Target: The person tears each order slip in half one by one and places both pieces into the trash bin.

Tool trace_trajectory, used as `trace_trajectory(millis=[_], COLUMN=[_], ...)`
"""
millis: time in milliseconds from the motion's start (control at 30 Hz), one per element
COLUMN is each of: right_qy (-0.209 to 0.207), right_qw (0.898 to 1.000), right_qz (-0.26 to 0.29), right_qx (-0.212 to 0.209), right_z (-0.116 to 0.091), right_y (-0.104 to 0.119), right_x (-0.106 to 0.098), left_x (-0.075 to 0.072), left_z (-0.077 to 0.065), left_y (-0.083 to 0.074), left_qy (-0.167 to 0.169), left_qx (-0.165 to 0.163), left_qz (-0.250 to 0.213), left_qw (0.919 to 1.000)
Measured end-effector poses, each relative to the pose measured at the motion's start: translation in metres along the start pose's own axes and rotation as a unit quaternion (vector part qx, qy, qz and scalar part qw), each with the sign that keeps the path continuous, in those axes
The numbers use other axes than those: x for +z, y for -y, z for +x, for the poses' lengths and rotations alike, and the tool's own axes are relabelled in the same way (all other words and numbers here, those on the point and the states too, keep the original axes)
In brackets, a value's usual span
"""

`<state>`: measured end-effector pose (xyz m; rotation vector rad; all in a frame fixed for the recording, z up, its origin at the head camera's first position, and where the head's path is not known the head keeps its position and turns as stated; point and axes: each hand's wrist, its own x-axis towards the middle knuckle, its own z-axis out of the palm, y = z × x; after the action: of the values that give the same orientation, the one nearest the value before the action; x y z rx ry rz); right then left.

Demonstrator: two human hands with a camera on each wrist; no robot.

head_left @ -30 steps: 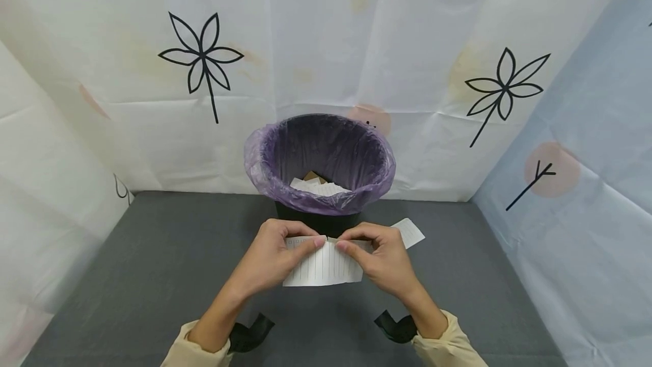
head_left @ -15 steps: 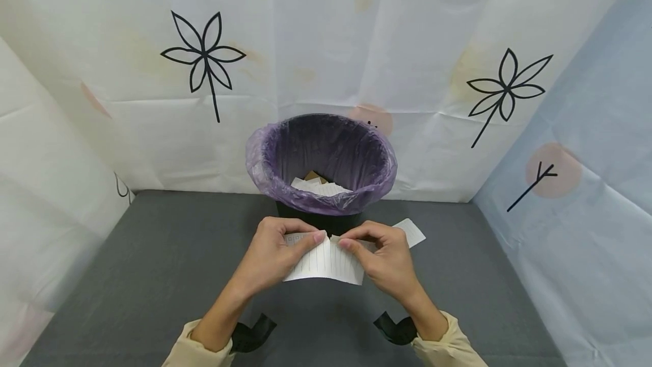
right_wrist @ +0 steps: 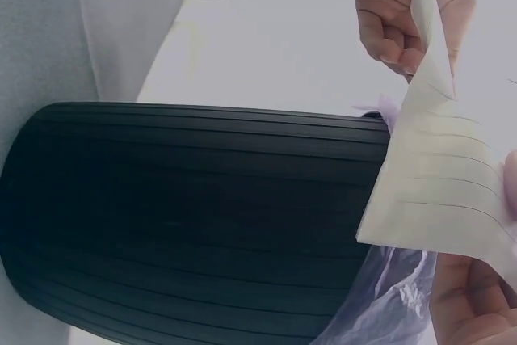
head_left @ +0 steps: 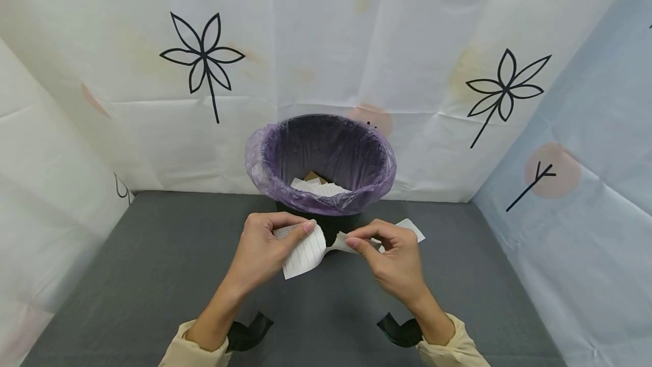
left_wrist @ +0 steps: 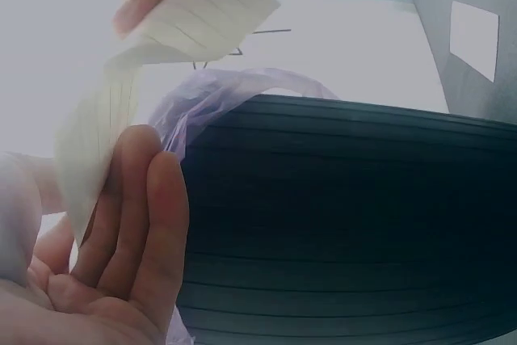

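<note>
While the left hand (head_left: pixel 260 247) pinches bent, white lined paper (head_left: pixel 306 255) below mid-frame, the right hand (head_left: pixel 396 259) pinches its other end.

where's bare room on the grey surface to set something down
Free: grey surface between left cloth wall and left hand, and between right hand and right cloth wall. Crowded: the middle, where both hands pinch paper in front of the bin, beside a loose slip.

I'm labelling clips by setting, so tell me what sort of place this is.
Likely a makeshift booth: pale patterned sheets on three sides enclose a grey surface, where a bin with a purple liner stands.
</note>
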<state>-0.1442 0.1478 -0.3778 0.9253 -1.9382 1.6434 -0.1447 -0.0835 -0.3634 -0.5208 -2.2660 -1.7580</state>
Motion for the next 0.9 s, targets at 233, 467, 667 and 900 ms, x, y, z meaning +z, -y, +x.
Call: trace_trajectory(millis=[233,467,667,900], right_qy=[-0.015,-0.034,-0.044,-0.038], right_qw=[1.0,0.998,0.997,0.999], right_qz=[0.001,0.031,0.033,0.015], right_qx=[-0.024,-0.044,-0.054,-0.031], right_z=[0.0,0.002,0.008,0.016], right_y=[0.004,0.009,0.012,0.018], right_x=[-0.002,-0.006,-0.014,-0.027], left_x=[-0.003,-0.01,-0.018,-0.03], left_z=[0.001,0.002,0.004,0.008], left_y=[-0.001,-0.002,-0.004,-0.011], left_qy=[-0.008,-0.035,-0.053,-0.052], left_qx=[0.002,-0.004,-0.006,0.013], left_qz=[-0.005,-0.003,0.005,0.021], left_qw=[1.0,0.9994,0.9986,0.9983])
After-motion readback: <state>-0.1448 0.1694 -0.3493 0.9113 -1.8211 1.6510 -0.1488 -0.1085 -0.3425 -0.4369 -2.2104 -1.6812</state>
